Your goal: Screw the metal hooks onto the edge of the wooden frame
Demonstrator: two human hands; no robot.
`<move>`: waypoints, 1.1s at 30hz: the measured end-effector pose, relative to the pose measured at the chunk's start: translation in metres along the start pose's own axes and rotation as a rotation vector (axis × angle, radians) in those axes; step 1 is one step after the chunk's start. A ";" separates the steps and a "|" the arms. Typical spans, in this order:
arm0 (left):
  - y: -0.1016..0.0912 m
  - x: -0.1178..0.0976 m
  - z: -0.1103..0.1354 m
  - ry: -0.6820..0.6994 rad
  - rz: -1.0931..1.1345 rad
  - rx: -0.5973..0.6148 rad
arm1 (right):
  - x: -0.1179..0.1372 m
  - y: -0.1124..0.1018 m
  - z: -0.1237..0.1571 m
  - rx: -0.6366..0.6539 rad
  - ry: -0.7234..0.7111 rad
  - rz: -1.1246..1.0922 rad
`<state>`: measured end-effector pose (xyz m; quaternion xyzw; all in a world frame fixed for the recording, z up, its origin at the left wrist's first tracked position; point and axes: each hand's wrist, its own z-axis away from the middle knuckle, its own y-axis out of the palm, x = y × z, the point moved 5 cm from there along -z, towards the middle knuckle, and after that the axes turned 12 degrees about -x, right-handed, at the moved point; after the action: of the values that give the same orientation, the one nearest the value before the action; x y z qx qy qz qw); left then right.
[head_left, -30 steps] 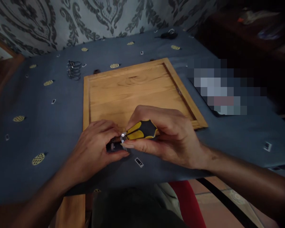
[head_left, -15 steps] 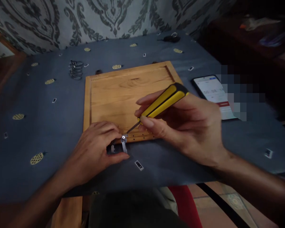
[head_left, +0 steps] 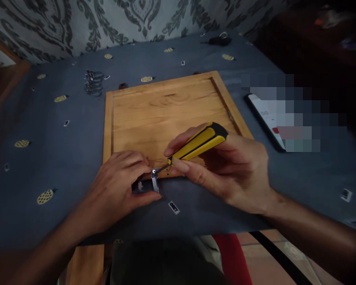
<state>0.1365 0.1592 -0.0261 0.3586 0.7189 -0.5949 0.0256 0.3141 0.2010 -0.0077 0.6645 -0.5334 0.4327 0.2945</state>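
A metal hook (head_left: 155, 184) sits at the near edge of a framed wooden board (head_left: 154, 122), with a screw (head_left: 154, 171) in its upper end. My left hand (head_left: 118, 180) is closed about the hook, fingers on the board and thumb tip at the hook's lower end. Another metal piece (head_left: 140, 186) shows beside it, partly hidden by that hand. In my right hand (head_left: 237, 172) is a yellow and black screwdriver (head_left: 198, 143), tilted down to the left. Its tip is at the screw head; whether it is seated in the slot I cannot tell.
Several metal hooks (head_left: 93, 83) lie in a row on the dark blue tablecloth (head_left: 62, 158). To the right is a phone (head_left: 264, 118), partly pixelated. Keys (head_left: 218, 40) lie at the back. Small dark pieces (head_left: 123, 86) show at the board's far edge.
My right hand has brought the screwdriver down and left, its tip going from just beside the screw to the screw head. My left hand stays in place. The view has shifted slightly.
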 end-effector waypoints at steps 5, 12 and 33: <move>0.000 -0.001 -0.001 0.004 -0.008 -0.004 | -0.001 0.001 0.000 -0.002 -0.019 0.008; 0.001 -0.001 -0.001 0.009 -0.019 -0.005 | 0.003 0.003 0.002 0.051 -0.050 0.038; 0.005 0.000 -0.001 -0.063 0.001 0.028 | 0.030 0.009 -0.001 0.270 -0.077 0.139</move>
<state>0.1395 0.1604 -0.0302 0.3405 0.7093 -0.6157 0.0436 0.3074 0.1854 0.0189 0.6755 -0.5262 0.4939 0.1511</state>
